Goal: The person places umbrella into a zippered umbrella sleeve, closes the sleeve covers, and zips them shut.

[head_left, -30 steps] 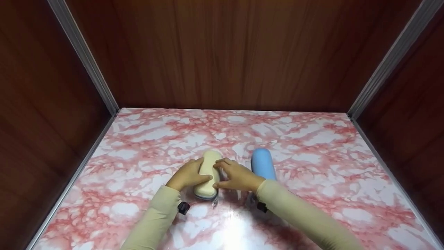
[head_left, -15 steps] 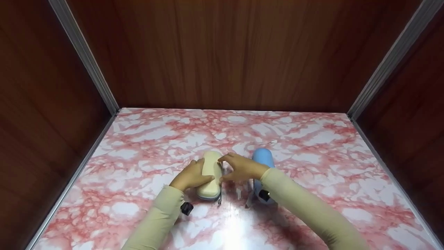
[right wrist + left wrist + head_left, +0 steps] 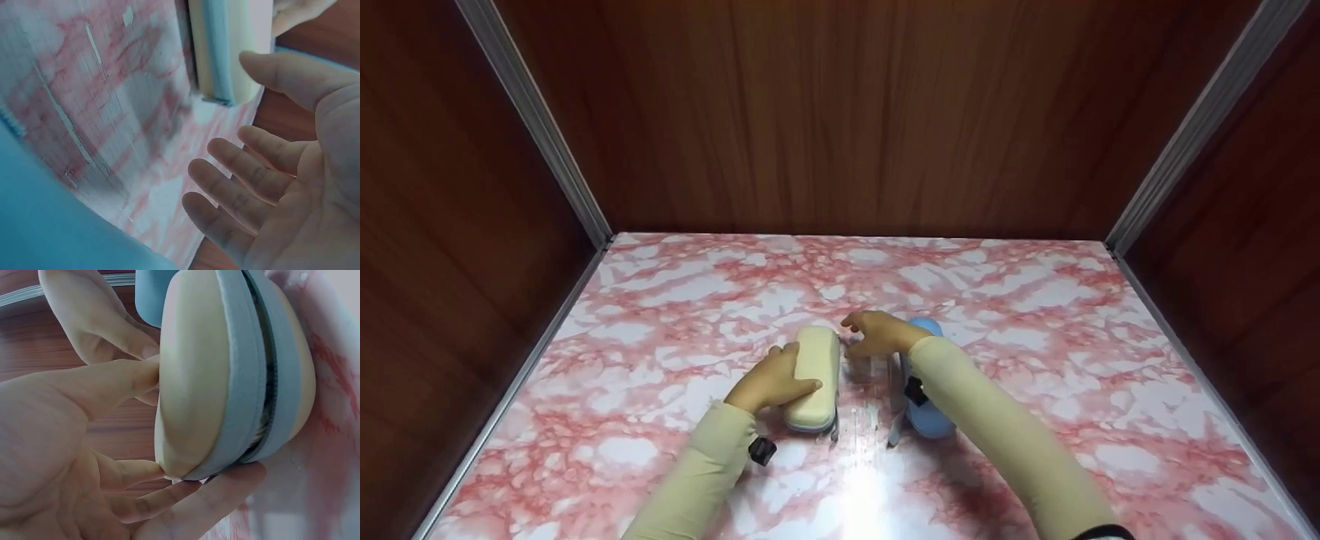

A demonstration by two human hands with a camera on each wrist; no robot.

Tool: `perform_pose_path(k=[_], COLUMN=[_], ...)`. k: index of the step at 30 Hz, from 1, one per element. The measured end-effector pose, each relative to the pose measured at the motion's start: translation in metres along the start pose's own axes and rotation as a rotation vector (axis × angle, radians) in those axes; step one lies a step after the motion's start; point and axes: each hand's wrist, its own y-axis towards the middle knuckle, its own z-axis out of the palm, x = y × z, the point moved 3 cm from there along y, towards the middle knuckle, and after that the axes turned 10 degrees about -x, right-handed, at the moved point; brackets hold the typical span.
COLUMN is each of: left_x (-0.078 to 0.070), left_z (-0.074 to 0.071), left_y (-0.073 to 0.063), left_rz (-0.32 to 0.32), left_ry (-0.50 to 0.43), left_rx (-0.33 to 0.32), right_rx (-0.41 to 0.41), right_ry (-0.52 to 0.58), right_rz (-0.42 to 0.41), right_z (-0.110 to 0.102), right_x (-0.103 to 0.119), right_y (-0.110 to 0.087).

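Observation:
A cream zip case [image 3: 816, 367] with a grey zip band lies lengthwise on the table. My left hand [image 3: 775, 381] grips it from the left, thumb across the top and fingers down the side. In the left wrist view a narrow dark gap runs along the zip band [image 3: 270, 377] of the case. By the case's far right end my right hand [image 3: 880, 333] hovers with relaxed fingers. In the right wrist view its palm holds nothing; the thumb [image 3: 281, 73] overlaps the case's end in that view. Under the right wrist lies a blue case [image 3: 931, 420], partly hidden by the sleeve.
The table [image 3: 675, 315] has a red and white marbled top. Dark wood panels [image 3: 840, 120] enclose it at the back and both sides, with metal strips at the corners. Small straps or pulls [image 3: 895, 431] show at the near ends of both cases.
My right hand has moved off the cream case, away from me and slightly right, with its fingers spreading. The left hand keeps its grip, and the case has barely shifted.

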Motion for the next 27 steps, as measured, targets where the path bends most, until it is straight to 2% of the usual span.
perform_pose_path(k=[4, 10, 17, 23, 27], left_x=[0.001, 0.002, 0.003, 0.001, 0.0], left_z=[0.0, 0.001, 0.001, -0.001, 0.0], left_y=[0.0, 0.001, 0.0, 0.001, 0.002], left_rz=[-0.01, -0.011, -0.028, -0.014, -0.006], left_ry=[-0.003, 0.006, -0.006, -0.001, 0.013], left_rx=[0.002, 0.022, 0.034, 0.024, 0.02], right_rx=[-0.009, -0.039, -0.088, -0.115, -0.135], right_ry=[-0.008, -0.042, 0.007, -0.02, -0.057], right_rz=[0.02, -0.015, 0.001, 0.041, 0.034], right_z=[0.004, 0.015, 0.023, 0.02, 0.015], right_x=[-0.003, -0.006, -0.006, -0.005, -0.004], right_y=[0.013, 0.024, 0.026, 0.024, 0.022])
